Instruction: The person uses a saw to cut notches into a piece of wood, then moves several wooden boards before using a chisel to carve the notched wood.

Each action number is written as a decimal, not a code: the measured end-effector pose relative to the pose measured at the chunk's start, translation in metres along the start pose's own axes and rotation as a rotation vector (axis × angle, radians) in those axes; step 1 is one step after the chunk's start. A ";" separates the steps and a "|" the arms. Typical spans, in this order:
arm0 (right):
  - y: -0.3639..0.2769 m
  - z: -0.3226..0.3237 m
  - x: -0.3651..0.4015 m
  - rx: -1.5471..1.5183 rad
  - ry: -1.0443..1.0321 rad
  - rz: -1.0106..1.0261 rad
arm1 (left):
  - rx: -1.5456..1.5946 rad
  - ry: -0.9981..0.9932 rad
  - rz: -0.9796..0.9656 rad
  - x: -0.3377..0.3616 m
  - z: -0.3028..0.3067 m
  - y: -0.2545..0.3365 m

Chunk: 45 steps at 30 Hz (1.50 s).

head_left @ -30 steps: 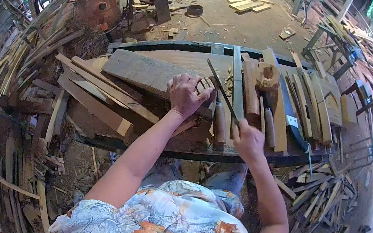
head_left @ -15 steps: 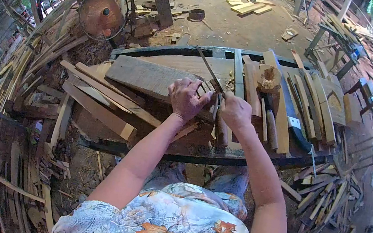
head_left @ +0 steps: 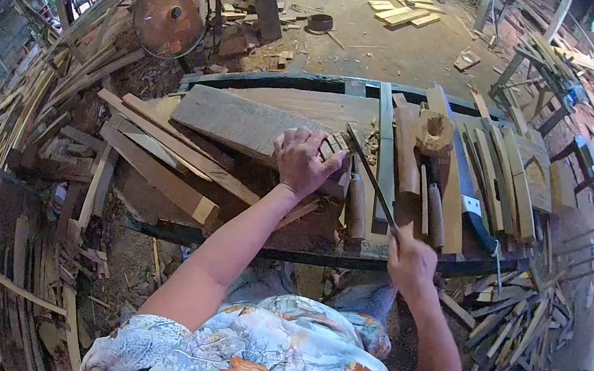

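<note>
My left hand (head_left: 303, 160) presses a small, pale wooden piece with slots cut in it (head_left: 334, 145) against the end of a thick grey board (head_left: 233, 120). Its fingers are bent around the piece, and part of it is hidden beneath them. My right hand (head_left: 412, 263) grips the near end of a long, thin dark file (head_left: 371, 176). The file slants away from me, its far tip close to the slotted piece. Between my hands, a tool with a round wooden handle (head_left: 356, 210) lies on the bench.
On the bench's right lie a second wooden handle (head_left: 433, 218), a hollowed wooden block (head_left: 432, 132), a black-handled saw (head_left: 478, 220) and several wood strips (head_left: 519, 183). Long planks (head_left: 159, 164) lie at left. A large round blade (head_left: 171, 13) stands behind; scrap wood (head_left: 524, 306) litters the floor.
My right hand has drawn the file back toward me and to the right, away from my left hand. The left hand stays on the slotted piece.
</note>
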State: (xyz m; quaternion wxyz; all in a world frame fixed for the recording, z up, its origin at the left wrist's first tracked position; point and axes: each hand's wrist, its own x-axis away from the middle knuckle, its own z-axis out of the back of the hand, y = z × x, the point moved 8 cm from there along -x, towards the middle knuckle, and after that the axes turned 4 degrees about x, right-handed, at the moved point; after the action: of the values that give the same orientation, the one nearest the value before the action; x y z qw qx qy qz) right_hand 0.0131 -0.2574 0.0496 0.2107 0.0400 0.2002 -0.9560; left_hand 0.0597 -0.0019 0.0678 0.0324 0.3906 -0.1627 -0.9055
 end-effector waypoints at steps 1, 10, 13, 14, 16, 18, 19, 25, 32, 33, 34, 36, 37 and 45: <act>-0.007 -0.003 -0.018 0.015 -0.004 -0.002 | 0.006 -0.004 0.004 0.001 -0.001 0.000; -0.039 -0.035 -0.109 0.008 0.048 0.065 | -0.008 -0.076 0.026 0.001 -0.008 -0.004; -0.020 -0.016 -0.049 -0.053 0.041 0.030 | -0.044 0.004 -0.019 0.001 0.001 0.003; -0.009 -0.014 -0.024 -0.043 0.049 0.018 | -0.039 0.006 -0.014 0.001 0.001 0.002; 0.011 -0.008 0.023 -0.055 0.066 -0.002 | -0.013 -0.032 0.019 0.002 -0.002 0.000; 0.020 -0.003 0.051 -0.039 0.009 -0.037 | -0.018 -0.061 0.036 0.001 0.001 0.003; 0.025 -0.004 0.062 -0.027 -0.044 -0.069 | -0.027 -0.086 0.048 0.000 0.001 0.003; 0.030 0.024 0.068 -0.210 0.106 -0.100 | -0.020 -0.089 0.040 0.003 -0.006 -0.002; -0.035 0.013 -0.034 -0.184 0.188 0.078 | -0.042 -0.092 -0.013 0.006 -0.009 -0.004; -0.040 0.004 -0.047 -0.143 0.161 0.062 | -0.043 -0.104 -0.001 0.005 -0.008 -0.003; -0.042 -0.004 -0.057 -0.099 0.135 0.046 | -0.045 -0.104 0.000 0.005 -0.008 -0.003; -0.044 -0.014 -0.071 -0.093 0.117 0.038 | 0.014 -0.115 0.029 0.004 -0.008 -0.004; -0.044 -0.018 -0.075 -0.087 0.101 0.031 | 0.013 -0.117 0.032 0.004 -0.007 -0.004; -0.043 -0.027 -0.078 -0.051 0.038 0.018 | -0.022 -0.010 -0.026 0.003 0.000 0.002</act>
State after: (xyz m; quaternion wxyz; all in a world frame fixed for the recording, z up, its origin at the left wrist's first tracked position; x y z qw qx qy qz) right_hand 0.0660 -0.1809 0.0532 0.2163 0.0543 0.2283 -0.9477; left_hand 0.0575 -0.0040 0.0666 0.0241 0.3878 -0.1475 -0.9096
